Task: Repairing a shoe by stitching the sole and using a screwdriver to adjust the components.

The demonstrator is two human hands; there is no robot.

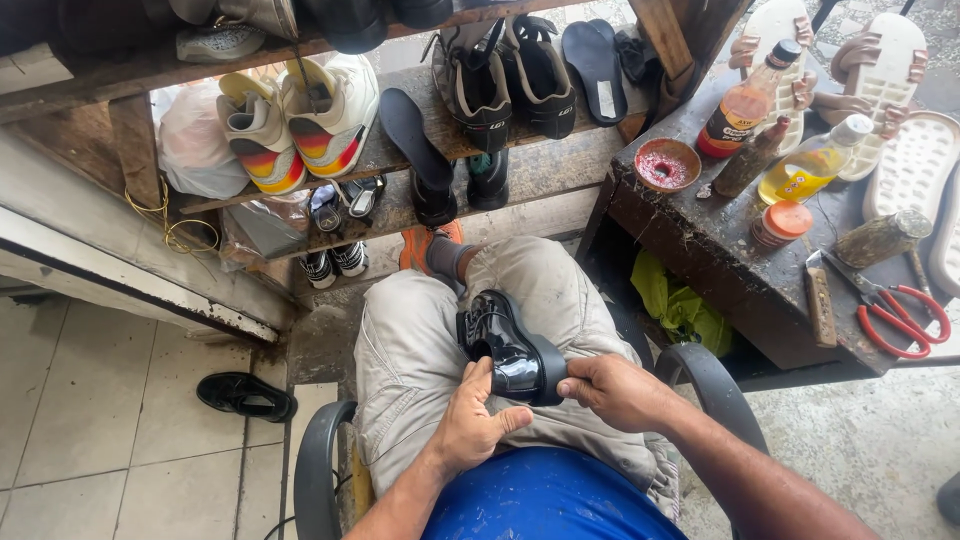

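A glossy black shoe [500,335] lies on my lap, toe pointing away from me, resting on my beige trousers [410,350]. My left hand [470,420] cups the near end of the shoe from the left, thumb across it. My right hand [612,388] grips a dark band-like edge at the shoe's heel from the right. Both hands touch the same shoe.
A dark workbench [720,250] at right carries bottles [745,100], a red-filled bowl [667,165], an orange-lidded jar [782,222], red-handled scissors [895,310] and soles. Wooden shelves [400,150] ahead hold sneakers and insoles. Another black shoe [246,395] lies on the tiled floor at left. Chair armrests [312,470] flank me.
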